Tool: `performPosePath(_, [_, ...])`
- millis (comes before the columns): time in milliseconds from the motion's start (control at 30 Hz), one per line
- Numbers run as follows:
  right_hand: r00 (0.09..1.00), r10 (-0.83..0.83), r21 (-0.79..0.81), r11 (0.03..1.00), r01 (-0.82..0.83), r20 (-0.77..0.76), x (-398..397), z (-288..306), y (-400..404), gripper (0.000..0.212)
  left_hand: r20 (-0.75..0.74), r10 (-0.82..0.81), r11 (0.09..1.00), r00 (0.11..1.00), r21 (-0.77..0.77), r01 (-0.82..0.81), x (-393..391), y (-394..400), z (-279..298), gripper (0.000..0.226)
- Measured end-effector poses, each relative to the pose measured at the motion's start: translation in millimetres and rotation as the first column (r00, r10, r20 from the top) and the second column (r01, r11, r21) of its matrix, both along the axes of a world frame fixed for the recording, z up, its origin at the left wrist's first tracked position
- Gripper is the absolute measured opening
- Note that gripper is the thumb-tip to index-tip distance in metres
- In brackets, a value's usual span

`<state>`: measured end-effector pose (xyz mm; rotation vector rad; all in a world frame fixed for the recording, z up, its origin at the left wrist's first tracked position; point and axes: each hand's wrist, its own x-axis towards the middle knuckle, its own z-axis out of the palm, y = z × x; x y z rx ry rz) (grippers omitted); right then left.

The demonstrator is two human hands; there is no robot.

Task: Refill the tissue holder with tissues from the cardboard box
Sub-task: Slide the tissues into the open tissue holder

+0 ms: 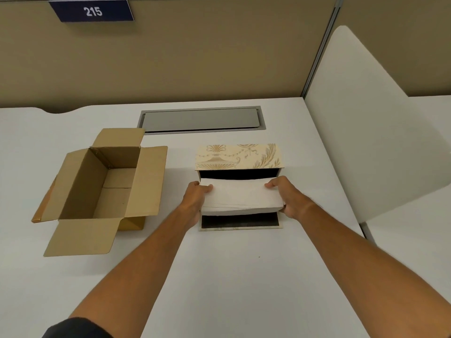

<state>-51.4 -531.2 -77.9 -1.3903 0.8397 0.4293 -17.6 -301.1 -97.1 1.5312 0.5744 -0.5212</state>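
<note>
A white stack of tissues (240, 197) is held at both ends, its far edge at the dark opening of the tissue holder (238, 157). The holder is cream with a gold urn pattern; its flap (240, 222) lies open flat on the table toward me, black inside. My left hand (195, 200) grips the stack's left end, thumb on top. My right hand (284, 193) grips the right end the same way. The brown cardboard box (105, 181) stands open to the left, with nothing visible inside it.
The white table (219, 276) carries a grey cable hatch (201, 119) behind the holder. A beige partition wall with a blue "215" sign (92, 11) rises at the back. A white divider panel (366, 132) stands at the right.
</note>
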Motion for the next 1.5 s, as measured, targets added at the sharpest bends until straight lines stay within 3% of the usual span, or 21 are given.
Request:
performPosePath(167, [1.000, 0.025, -0.056, 0.998, -0.026, -0.015, 3.1, -2.2, 2.3, 0.041, -0.004, 0.000, 0.999, 1.000, 0.045, 0.001, -1.2, 1.8, -3.3, 0.057])
performPosePath(433, [0.999, 0.039, -0.151, 0.988, -0.044, -0.038, 6.5, -2.9, 7.6, 0.057, 0.027, -0.069, 0.980, 0.997, 0.191, 0.062, -2.6, 1.2, -5.6, 0.055])
performPosePath(567, [0.999, 0.036, -0.177, 0.983, -0.042, -0.038, 7.1, -1.0, 6.4, 0.056, 0.005, -0.100, 0.970, 0.995, 0.224, 0.096, -2.8, 4.2, -5.1, 0.052])
performPosePath(833, [0.999, 0.023, -0.227, 0.973, -0.030, -0.036, 7.8, -2.1, -0.1, 0.043, -0.045, -0.019, 0.960, 0.999, 0.279, 0.031, -1.0, 3.9, -3.3, 0.023])
performPosePath(1000, [0.997, 0.069, -0.262, 0.962, -0.078, -0.040, 8.5, -5.6, 3.3, 0.051, -0.037, -0.065, 0.945, 0.997, 0.319, 0.073, -5.1, 1.0, -1.8, 0.012])
performPosePath(1133, [0.994, 0.108, -0.304, 0.946, -0.113, -0.032, 8.0, -7.5, 4.7, 0.058, -0.029, -0.075, 0.945, 0.997, 0.317, 0.080, -7.6, 2.6, 2.0, 0.014])
performPosePath(1200, [0.990, 0.136, -0.334, 0.933, -0.136, -0.022, 5.3, -7.3, 3.8, 0.060, -0.021, -0.122, 0.932, 0.992, 0.341, 0.122, -10.2, 4.0, 4.2, 0.029])
performPosePath(1267, [0.970, 0.241, -0.488, 0.844, -0.221, -0.023, -0.3, -4.9, 3.4, 0.061, 0.079, -0.223, 0.861, 0.972, 0.484, 0.158, -14.7, 6.9, 2.5, 0.048])
performPosePath(1333, [0.933, 0.359, -0.714, 0.645, -0.274, -0.033, -9.1, -1.5, 4.5, 0.061, 0.277, -0.335, 0.737, 0.901, 0.673, 0.067, -23.4, 13.3, 3.2, 0.052])
performPosePath(1433, [0.884, 0.466, -0.925, 0.324, -0.200, -0.028, -25.9, 7.1, 6.7, 0.060, 0.426, -0.602, 0.543, 0.675, 0.839, -0.045, -35.6, 21.2, 9.0, 0.054])
performPosePath(1500, [0.813, 0.582, -0.973, 0.200, -0.120, 0.020, -33.2, 12.4, 5.3, 0.056, 0.398, -0.755, 0.449, 0.520, 0.893, -0.032, -39.7, 23.6, 10.9, 0.062])
